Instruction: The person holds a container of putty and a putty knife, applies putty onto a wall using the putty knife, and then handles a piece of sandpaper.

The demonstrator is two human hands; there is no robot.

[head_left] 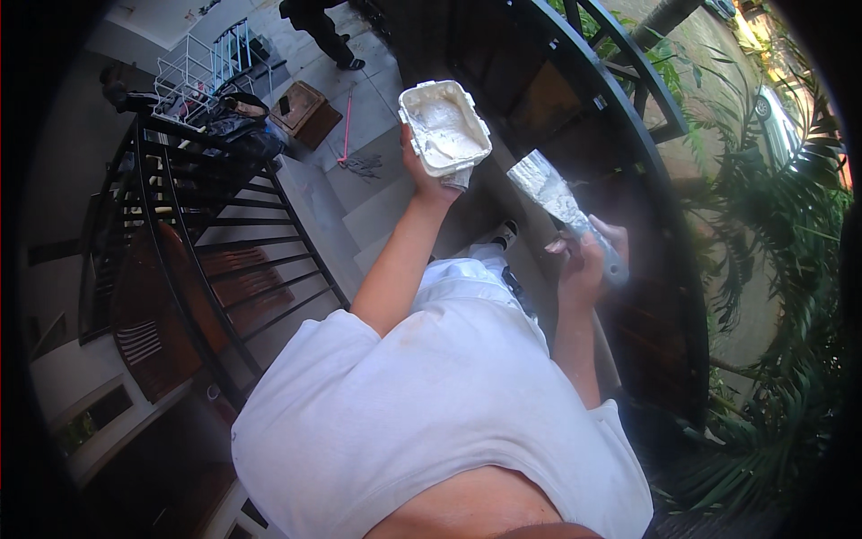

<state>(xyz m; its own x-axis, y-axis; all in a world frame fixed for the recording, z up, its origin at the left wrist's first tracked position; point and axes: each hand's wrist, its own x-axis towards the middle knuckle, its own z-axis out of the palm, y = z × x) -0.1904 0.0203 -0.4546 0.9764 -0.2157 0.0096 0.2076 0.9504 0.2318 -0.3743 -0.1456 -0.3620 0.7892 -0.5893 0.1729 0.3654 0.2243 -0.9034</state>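
My left hand [429, 180] is closed around the side and underside of a white square plastic tub [404, 110], held up in front of me. Thick white paste [453, 128] coats its inside walls and bottom. A greyish-white scrap [460, 178] shows below the near rim; what it is, I cannot make out. To the right, my right hand [588, 256] grips the grey handle of a putty knife [548, 190]. White paste covers the blade, which points up and left toward the tub without touching it. Whitish smears mark the right fingers.
A black metal railing [247, 301] runs along the left, beside pale steps [373, 216]. Beyond are a wooden box [305, 115], a pink-handled mop [347, 126], a wire rack [186, 85] and a person in dark trousers [319, 36]. Dark panelling [575, 99] and palm leaves [781, 440] are right.
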